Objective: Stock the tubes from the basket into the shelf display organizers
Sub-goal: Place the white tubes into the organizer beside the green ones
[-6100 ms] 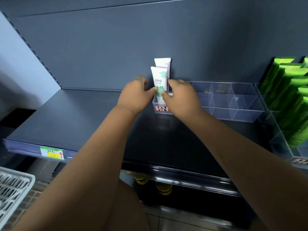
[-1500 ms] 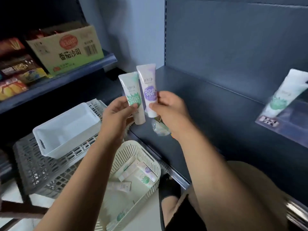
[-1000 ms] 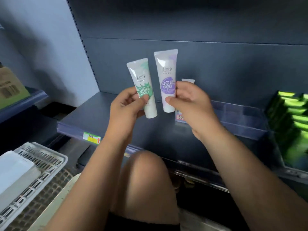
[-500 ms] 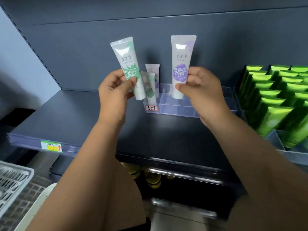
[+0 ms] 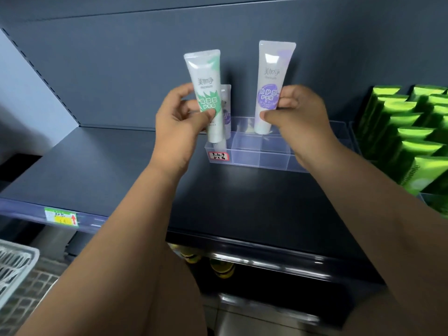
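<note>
a green-print tube (image 5: 206, 93) is pinched upright in the left hand (image 5: 179, 122), a purple-print tube (image 5: 270, 86) likewise in the right hand (image 5: 298, 117), both held over the clear organizer (image 5: 244, 154) on the shelf (image 5: 97, 166). a stocked tube (image 5: 226, 105) is stood in its leftmost column; green boxes (image 5: 412, 132) are ranked alongside.

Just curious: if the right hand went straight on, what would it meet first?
Probably the organizer; the right hand holds its purple tube just above it, though depth is unclear.
</note>
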`<state>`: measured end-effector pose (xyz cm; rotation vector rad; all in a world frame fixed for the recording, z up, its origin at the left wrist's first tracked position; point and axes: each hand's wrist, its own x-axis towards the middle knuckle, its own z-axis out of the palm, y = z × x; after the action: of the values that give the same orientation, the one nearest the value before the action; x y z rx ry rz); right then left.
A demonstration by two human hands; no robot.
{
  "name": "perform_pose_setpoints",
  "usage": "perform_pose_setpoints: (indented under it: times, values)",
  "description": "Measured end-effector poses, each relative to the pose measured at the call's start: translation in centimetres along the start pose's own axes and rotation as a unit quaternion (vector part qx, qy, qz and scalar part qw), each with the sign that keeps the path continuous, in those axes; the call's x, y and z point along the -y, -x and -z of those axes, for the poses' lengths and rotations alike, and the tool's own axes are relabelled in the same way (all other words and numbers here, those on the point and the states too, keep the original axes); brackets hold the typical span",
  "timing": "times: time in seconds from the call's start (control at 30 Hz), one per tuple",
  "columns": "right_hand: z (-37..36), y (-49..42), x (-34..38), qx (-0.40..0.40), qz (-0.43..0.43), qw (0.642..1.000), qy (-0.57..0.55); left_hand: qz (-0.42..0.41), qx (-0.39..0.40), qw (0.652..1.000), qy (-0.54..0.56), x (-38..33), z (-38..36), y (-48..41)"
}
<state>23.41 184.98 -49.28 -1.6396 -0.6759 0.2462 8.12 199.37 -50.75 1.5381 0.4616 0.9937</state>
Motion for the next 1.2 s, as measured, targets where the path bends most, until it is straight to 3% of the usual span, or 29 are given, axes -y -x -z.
perform_pose_setpoints:
  times: [0.53,1.2]
  values:
    - [0.7,-0.6,-1.0,-0.019,-0.01,1.0,0.005,-0.12,0.116,0.976,-0.139,-1.5,-4.6,-2.6]
    - [0.5,-1.5,-2.9,-0.015,-0.015,1.0,0.018,-0.137,0.14,0.914,-0.355,1.2,-4.7,-3.3]
